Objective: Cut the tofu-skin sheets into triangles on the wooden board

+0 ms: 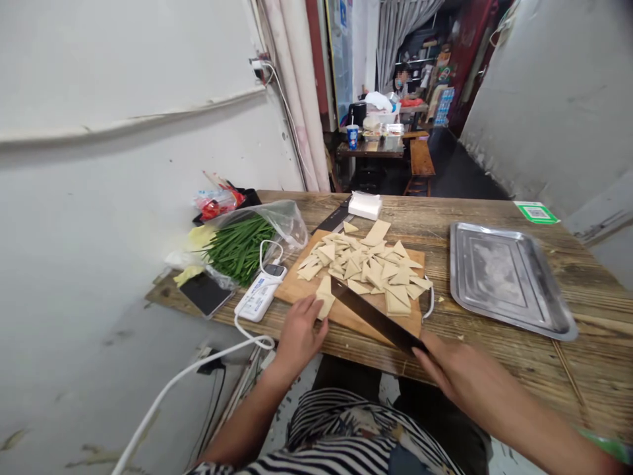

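I note the right hand (457, 376) wrapped around the handle of a dark cleaver (376, 315), the handle itself hidden inside the grip; the blade runs up and left across the near edge of the wooden cutting board (297, 289), its tip close to the left hand. The left hand (301, 330) lies flat and open on the board's near corner, fingertips touching a single pale piece (325, 297); I judge it sits there to pin that piece just beside the blade. Behind it, a loose heap of tofu triangles (366, 264) covers the middle and far half of the board, apart from the blade, which I read as cut stock pushed clear of the working edge. The board rests on a rough wooden bench (494, 356). To the right of the board lies a steel tray (509, 277), bare as far as I can see and within reach of the knife hand. On the left, a clear bag of green chives (242, 247) lies by the wall, with a white power bank (260, 295) and its cable touching the board's left side, and a dark phone (205, 293) just beyond. A white block (364, 205) stands at the board's far end. Farther back, another person sits at a separate table; their hands are not visible.
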The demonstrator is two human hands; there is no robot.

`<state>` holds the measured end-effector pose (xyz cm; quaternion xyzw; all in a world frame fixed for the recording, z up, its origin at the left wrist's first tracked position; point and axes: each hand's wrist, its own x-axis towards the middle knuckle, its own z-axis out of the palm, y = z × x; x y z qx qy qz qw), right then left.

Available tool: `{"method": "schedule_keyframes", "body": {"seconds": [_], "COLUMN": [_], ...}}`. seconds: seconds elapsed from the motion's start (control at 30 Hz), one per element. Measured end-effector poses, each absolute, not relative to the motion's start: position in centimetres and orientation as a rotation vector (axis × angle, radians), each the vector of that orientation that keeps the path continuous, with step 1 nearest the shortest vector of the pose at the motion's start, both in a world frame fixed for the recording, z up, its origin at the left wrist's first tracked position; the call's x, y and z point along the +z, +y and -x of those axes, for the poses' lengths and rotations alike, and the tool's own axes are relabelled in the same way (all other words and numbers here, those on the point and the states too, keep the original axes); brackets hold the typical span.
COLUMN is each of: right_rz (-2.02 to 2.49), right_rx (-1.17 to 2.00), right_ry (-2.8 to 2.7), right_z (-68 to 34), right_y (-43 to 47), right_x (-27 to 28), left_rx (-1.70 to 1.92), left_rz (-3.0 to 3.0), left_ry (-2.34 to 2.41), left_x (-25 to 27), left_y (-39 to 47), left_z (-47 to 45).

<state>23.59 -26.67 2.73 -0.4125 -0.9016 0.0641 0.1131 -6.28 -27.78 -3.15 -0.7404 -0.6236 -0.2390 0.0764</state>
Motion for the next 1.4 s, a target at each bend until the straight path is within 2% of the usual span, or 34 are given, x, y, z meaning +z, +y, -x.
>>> {"method": "schedule_keyframes", "body": {"seconds": [0.3, 0.83, 1.1, 1.4], "right_rz": [1.159, 1.053, 1.181, 1.140], "right_rx": [0.134, 0.078, 0.148, 0.215], "right_ry": [-2.899, -2.978, -3.063, -2.591], "right_z": [-20.0, -19.1, -15.0, -23.4], "right_y": [-24.1, -22.1, -22.5, -26.2], "right_x": [4.5, 4.9, 5.3, 2.4], "left_rx": [-0.856, -0.850, -0.682, -0.930], "left_rz": [2.190, 2.187, 2.276, 2.108], "left_ry": [-1.890, -1.965, -1.919, -1.634], "left_x": [-3.5, -3.3, -3.2, -3.3], "left_y": [-28.0, -28.0, -27.9, -27.8], "left_z": [6.3, 6.1, 6.6, 8.0]}}
